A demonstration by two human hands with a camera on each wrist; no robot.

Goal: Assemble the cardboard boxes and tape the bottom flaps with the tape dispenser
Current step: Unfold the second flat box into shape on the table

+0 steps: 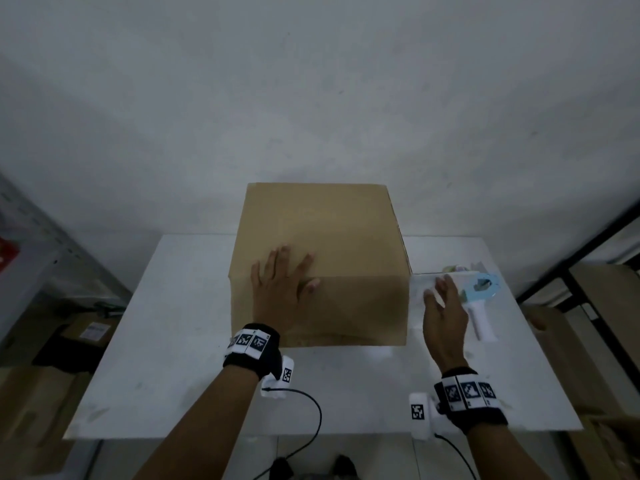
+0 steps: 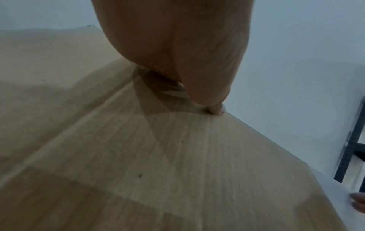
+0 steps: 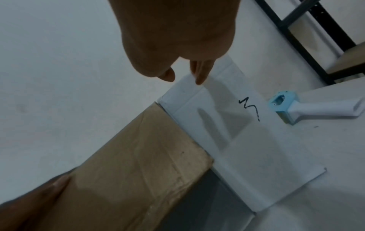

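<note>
A brown cardboard box [image 1: 332, 230] stands closed side up in the middle of the white table [image 1: 173, 341]. My left hand [image 1: 284, 282] lies flat on its top near the front left edge, fingers spread and straight; the left wrist view shows the palm [image 2: 177, 46] on the cardboard [image 2: 138, 156]. A white flap [image 3: 237, 148] with a black scribble sticks out flat from the box's right side [image 3: 138, 164]. My right hand [image 1: 443, 306] is over that flap with its fingers [image 3: 199, 78] straight at the flap's far corner, holding nothing. The blue and white tape dispenser [image 1: 481, 296] lies just right of it.
A grey metal shelf [image 1: 34, 237] stands at the left with cardboard boxes [image 1: 34, 403] below it. More brown boxes [image 1: 606, 341] and a black rack frame [image 1: 588, 254] are at the right. Cables from the wrist cameras hang over the table's front edge [image 1: 311, 434].
</note>
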